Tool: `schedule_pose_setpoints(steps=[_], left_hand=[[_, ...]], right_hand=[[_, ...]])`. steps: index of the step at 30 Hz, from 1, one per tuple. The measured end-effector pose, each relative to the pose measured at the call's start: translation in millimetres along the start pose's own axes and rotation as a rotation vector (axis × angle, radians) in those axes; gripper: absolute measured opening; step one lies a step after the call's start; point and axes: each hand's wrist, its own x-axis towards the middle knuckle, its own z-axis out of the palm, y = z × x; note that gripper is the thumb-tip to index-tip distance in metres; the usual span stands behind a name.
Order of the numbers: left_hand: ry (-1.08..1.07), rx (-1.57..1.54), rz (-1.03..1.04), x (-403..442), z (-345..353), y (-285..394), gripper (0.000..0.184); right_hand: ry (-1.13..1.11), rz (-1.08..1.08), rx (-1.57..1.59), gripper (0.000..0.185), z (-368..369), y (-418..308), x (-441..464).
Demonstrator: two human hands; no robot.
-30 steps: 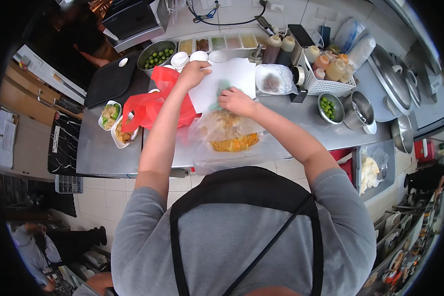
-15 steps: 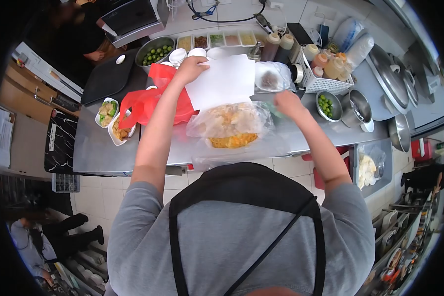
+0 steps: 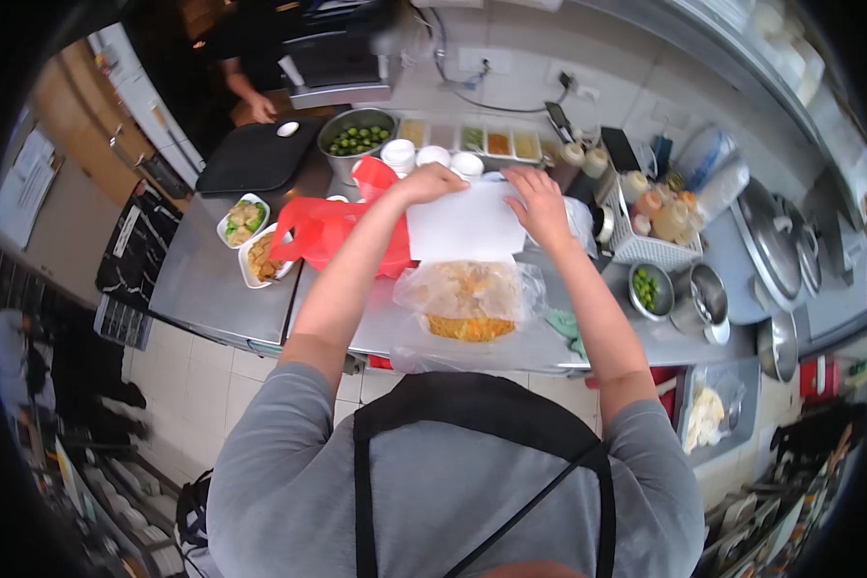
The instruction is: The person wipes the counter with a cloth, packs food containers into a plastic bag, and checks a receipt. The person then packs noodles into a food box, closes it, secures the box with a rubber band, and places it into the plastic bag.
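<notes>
A white sheet-like box lid (image 3: 464, 223) stands raised behind a portion of orange-yellow food (image 3: 470, 329). Clear plastic (image 3: 512, 287) lies over and around the food. My left hand (image 3: 432, 183) is closed on the lid's upper left corner. At the upper right corner, my right hand (image 3: 539, 207) has its fingers over the edge and its thumb against the face. A red plastic bag (image 3: 328, 231) sits beside my left forearm. Near my right forearm, a green cloth (image 3: 566, 326) lies on the steel counter.
Two food trays, one with greens (image 3: 243, 222) and one with fried pieces (image 3: 263, 260), sit at left. Behind are a pot of green fruit (image 3: 356, 135) and white cups (image 3: 398, 154). Right are a bottle basket (image 3: 655, 249) and metal bowls (image 3: 651, 289). Another person's hand (image 3: 260, 108) is back left.
My right hand has moved up and left from beside the green cloth to the lid's right corner. My left hand keeps hold of the lid. The camera view has shifted.
</notes>
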Motion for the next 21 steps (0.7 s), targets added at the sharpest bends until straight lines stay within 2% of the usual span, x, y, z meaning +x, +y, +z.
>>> schedule_pose_setpoints(steps=[1, 3, 4, 6, 8, 10, 11, 13, 15, 16, 19, 21], left_hand=[[-0.007, -0.020, -0.028, -1.5, -0.8, 0.6, 0.033], [0.037, 0.015, -0.016, -5.2, 0.7, -1.1, 0.032], [0.045, 0.042, 0.003, -7.0, 2.3, -2.9, 0.032], [-0.008, -0.032, 0.049, -5.8, 5.5, -10.7, 0.031], [-0.024, -0.038, 0.054, -2.5, 9.0, -15.8, 0.031], [-0.048, 0.071, 0.091, -2.9, 10.9, -13.7, 0.030], [-0.034, 0.078, 0.087, -5.2, 11.2, -5.3, 0.030], [-0.014, 0.202, -0.097, -10.6, 13.8, 12.4, 0.028], [0.088, 0.229, -0.138, -18.8, 18.3, 21.2, 0.027], [0.177, 0.251, -0.176, -22.5, 20.8, 24.1, 0.025], [0.222, 0.249, -0.207, -29.6, 27.2, 28.6, 0.022], [0.218, 0.243, -0.191, -35.0, 30.7, 30.4, 0.020]], right_hand=[[0.009, -0.029, 0.014, 0.034, 9.3, -0.3, 2.6], [-0.096, 0.027, -0.023, 0.019, 20.6, 4.0, 0.1], [-0.087, 0.001, -0.014, 0.019, 23.9, 4.8, -1.4], [-0.041, -0.084, -0.036, 0.009, 26.3, 6.5, -6.0], [-0.008, -0.185, -0.033, 0.007, 23.1, 4.0, -4.6], [0.029, -0.279, -0.033, 0.006, 22.2, 3.0, -3.0], [0.006, -0.229, 0.004, 0.007, 22.5, 3.0, -2.8], [-0.012, -0.188, 0.045, 0.009, 17.6, -1.0, -1.7], [-0.291, 0.176, 0.309, 0.016, -1.6, -9.2, 4.3], [-0.343, 0.254, 0.407, 0.026, -6.2, -8.0, 4.2], [-0.355, 0.362, 0.570, 0.030, 0.4, 9.6, -6.1], [-0.357, 0.361, 0.532, 0.027, -0.7, 11.5, -8.0]])
